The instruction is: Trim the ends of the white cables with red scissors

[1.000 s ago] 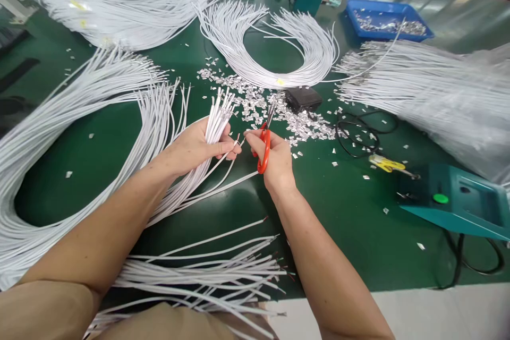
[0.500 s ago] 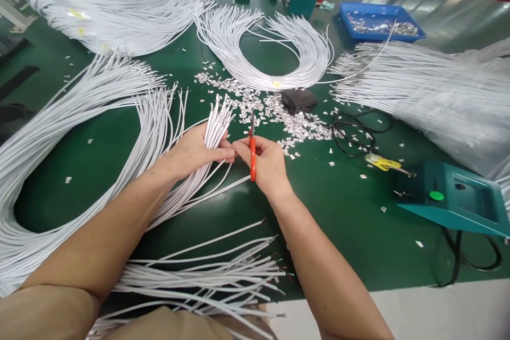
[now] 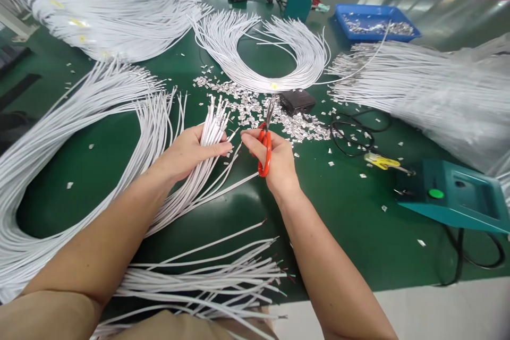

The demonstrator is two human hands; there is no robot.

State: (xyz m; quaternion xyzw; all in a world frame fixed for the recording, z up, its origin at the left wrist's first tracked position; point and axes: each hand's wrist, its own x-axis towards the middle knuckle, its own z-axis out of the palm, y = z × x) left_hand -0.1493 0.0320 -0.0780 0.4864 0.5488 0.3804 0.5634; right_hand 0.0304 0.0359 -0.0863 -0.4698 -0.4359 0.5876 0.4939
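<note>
left hand gripping white cables, right hand — orange scissors

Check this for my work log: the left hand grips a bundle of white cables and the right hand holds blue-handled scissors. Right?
Not quite. The head view shows the scissors in the right hand have orange handles, not blue. The left hand does grip the bundle of white cables.

— How do the arms lie?
— Both bare forearms reach forward, converging.
— And the hands?
— The left hand is curled closed; the right hand is clenched, forefinger extended.
</note>
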